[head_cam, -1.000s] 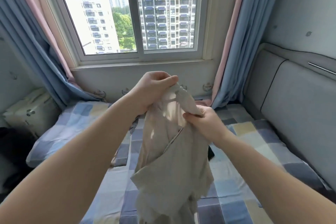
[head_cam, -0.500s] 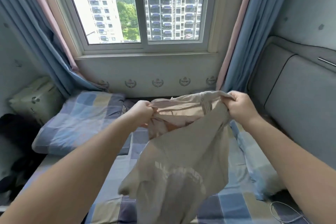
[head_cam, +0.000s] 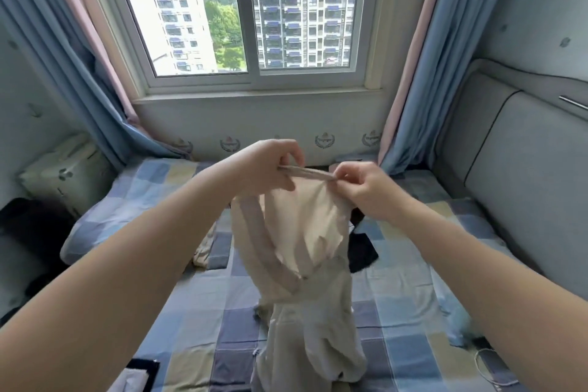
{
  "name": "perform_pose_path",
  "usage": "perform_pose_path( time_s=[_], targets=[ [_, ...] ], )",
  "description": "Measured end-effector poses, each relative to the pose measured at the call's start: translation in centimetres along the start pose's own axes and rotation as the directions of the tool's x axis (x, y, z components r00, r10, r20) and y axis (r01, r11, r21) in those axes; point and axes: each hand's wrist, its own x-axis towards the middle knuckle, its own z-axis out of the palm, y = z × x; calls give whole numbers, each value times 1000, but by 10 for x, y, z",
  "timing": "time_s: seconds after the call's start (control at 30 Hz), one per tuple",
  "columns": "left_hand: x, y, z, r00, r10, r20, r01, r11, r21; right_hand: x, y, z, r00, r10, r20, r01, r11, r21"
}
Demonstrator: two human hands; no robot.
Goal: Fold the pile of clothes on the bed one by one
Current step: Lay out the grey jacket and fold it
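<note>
A beige garment (head_cam: 302,258) hangs in the air over the checked bed (head_cam: 397,289), its lower end bunched on the sheet. My left hand (head_cam: 270,165) pinches the left end of its ribbed top edge. My right hand (head_cam: 362,188) pinches the same edge a short way to the right. The strip between my hands is pulled taut. Behind the hanging cloth lie a dark garment (head_cam: 361,251) and a light beige one (head_cam: 203,248) on the bed.
A checked pillow (head_cam: 127,200) lies at the left of the bed, a grey padded headboard (head_cam: 525,175) runs along the right. The window wall (head_cam: 254,124) with blue curtains closes the far end. A white cable (head_cam: 490,366) lies near the right front. A dark-edged cloth (head_cam: 136,375) lies at the front left.
My hands have come closer together along the top edge, and the garment now hangs narrower and longer. The view has tipped slightly.
</note>
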Motion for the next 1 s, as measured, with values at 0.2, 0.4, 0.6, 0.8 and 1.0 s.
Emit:
perform_pose_path(
  time_s=[0.2,0.4,0.6,0.8,1.0],
  targets=[
    [-23,-71,21,878,-404,-257,443,888,118,-13,36,-56,902,100,-420,-211,951,-225],
    [-7,-29,26,878,-445,-175,282,778,-562,-25,12,-21,835,500,231,-376,824,-425],
    [-3,16,-4,951,-87,-297,-29,931,-364,-5,-27,60,987,129,-95,-124,991,59],
    [-27,-61,-59,896,-85,-436,181,967,182,17,-37,3,930,-38,-366,-126,901,-415],
    [-36,-110,-114,874,-264,-407,352,922,158,40,-68,-15,889,57,-454,-266,871,-412]
  ],
)
